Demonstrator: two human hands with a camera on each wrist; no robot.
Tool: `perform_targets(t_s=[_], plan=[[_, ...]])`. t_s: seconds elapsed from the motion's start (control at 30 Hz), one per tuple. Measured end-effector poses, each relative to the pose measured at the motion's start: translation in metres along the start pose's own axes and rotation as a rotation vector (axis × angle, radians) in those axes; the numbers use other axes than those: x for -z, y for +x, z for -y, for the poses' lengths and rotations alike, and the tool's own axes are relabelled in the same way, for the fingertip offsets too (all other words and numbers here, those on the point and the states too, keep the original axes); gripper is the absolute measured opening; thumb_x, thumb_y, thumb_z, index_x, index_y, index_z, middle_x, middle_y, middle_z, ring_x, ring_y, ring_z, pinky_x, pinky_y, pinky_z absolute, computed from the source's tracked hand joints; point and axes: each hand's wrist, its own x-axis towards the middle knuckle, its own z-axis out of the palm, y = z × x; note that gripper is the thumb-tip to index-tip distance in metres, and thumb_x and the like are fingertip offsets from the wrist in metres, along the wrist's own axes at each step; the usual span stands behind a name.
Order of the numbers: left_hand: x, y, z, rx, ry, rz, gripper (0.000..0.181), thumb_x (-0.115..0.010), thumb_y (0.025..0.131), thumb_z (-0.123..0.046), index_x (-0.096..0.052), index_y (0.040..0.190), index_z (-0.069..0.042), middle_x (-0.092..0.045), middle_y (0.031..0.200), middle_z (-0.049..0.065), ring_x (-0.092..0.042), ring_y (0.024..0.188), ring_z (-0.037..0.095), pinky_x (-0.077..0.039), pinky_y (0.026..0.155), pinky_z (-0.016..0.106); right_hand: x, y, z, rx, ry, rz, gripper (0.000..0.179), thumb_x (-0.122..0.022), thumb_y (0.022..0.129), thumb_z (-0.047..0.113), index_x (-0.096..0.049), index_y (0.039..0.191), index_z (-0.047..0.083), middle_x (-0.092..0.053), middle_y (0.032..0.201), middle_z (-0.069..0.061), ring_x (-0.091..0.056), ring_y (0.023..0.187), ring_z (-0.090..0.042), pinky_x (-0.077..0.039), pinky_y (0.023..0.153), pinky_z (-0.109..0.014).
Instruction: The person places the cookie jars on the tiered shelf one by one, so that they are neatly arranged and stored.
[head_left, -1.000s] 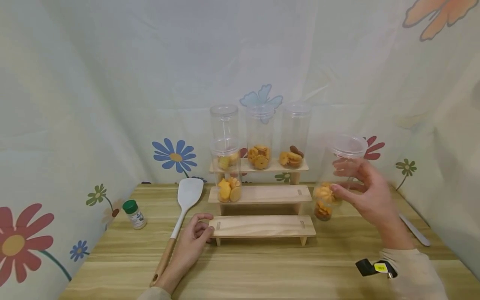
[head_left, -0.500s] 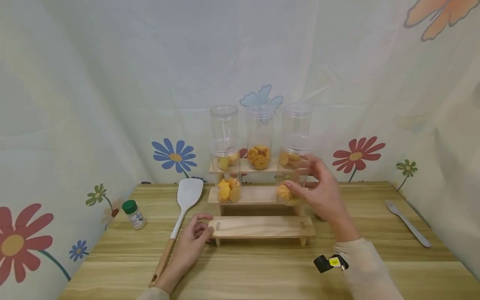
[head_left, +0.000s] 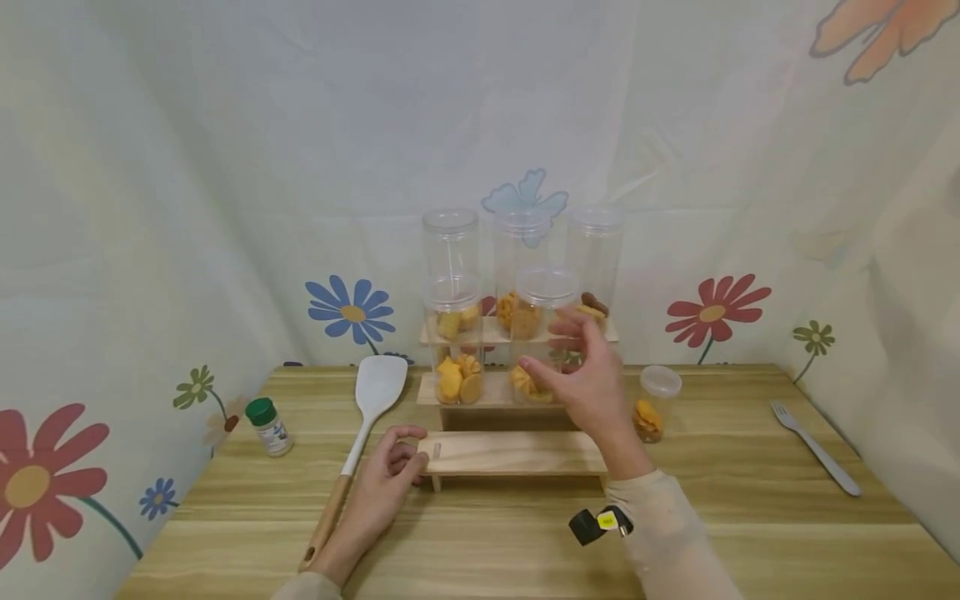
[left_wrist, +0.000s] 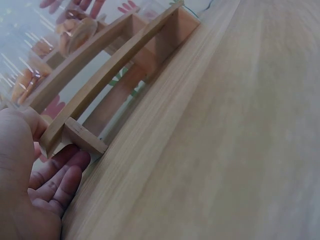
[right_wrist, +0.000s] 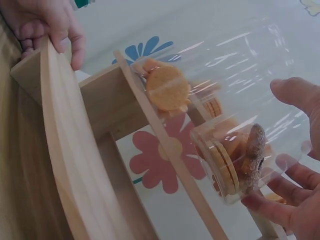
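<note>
My left hand (head_left: pixel 386 479) pinches the left end of the lowest tier of a wooden stepped stand (head_left: pixel 517 450), thumb on top and fingers curled below. My right hand (head_left: pixel 592 379) grips a tall clear jar (head_left: pixel 534 342) at the middle tier, thumb in front and fingers on the right side. Cookies lie at its bottom; in the right wrist view they include a sandwich cookie (right_wrist: pixel 225 167) and a brown piece. Left of it, another cookie jar (head_left: pixel 456 350) stands on the same tier. Whether the gripped jar rests on the wood I cannot tell.
Three tall jars stand on the top tier, the left one (head_left: pixel 450 250) partly covered. A small lidded jar (head_left: pixel 651 417) and a fork (head_left: pixel 817 450) lie to the right. A white spatula (head_left: pixel 378 387) and a green-capped shaker (head_left: pixel 268 429) are at left.
My right hand has carried the jar leftward from beside the stand to the middle tier's centre. The small jar and fork have come into full view. My left hand has stayed put.
</note>
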Motion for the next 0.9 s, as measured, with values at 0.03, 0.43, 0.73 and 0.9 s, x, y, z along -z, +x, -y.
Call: perform_targets(t_s=[0.03, 0.43, 0.73, 0.9], plan=[[0.0, 0.0, 0.0, -0.002, 0.0, 0.0, 0.03, -0.07, 0.108, -0.006, -0.065, 0.137, -0.011, -0.069, 0.089, 0.01, -0.071, 0.079, 0.019, -0.064, 0.078, 0.031, -0.002, 0.0, 0.0, -0.006, 0.001, -0.004, 0.086, -0.098, 0.088, 0.032, -0.053, 0.159, 0.016, -0.067, 0.145, -0.012, -0.068, 0.128, -0.03, -0.061, 0.103, -0.059], [-0.001, -0.001, -0.002, 0.006, 0.009, -0.008, 0.03, -0.07, 0.108, -0.006, -0.065, 0.137, -0.011, -0.071, 0.091, 0.01, -0.073, 0.081, 0.021, -0.064, 0.078, 0.031, -0.02, -0.001, -0.007, -0.012, -0.02, -0.025, 0.088, -0.099, 0.088, 0.035, -0.054, 0.162, 0.02, -0.066, 0.146, -0.008, -0.066, 0.132, -0.029, -0.062, 0.104, -0.054], [-0.001, -0.001, -0.001, 0.007, 0.013, -0.006, 0.03, -0.07, 0.108, -0.006, -0.065, 0.136, -0.011, -0.071, 0.09, 0.01, -0.072, 0.08, 0.02, -0.064, 0.077, 0.031, -0.024, -0.003, -0.014, 0.043, -0.063, -0.043, 0.088, -0.098, 0.088, 0.038, -0.054, 0.162, 0.027, -0.068, 0.138, -0.011, -0.067, 0.127, -0.026, -0.065, 0.098, -0.053], [-0.001, -0.001, -0.001, 0.013, 0.008, -0.012, 0.03, -0.07, 0.108, -0.006, -0.066, 0.136, -0.013, -0.072, 0.091, 0.01, -0.073, 0.082, 0.021, -0.065, 0.078, 0.032, -0.028, -0.005, -0.016, 0.042, -0.083, -0.054, 0.09, -0.098, 0.088, 0.037, -0.051, 0.164, 0.021, -0.067, 0.138, -0.013, -0.067, 0.127, -0.028, -0.065, 0.099, -0.052]])
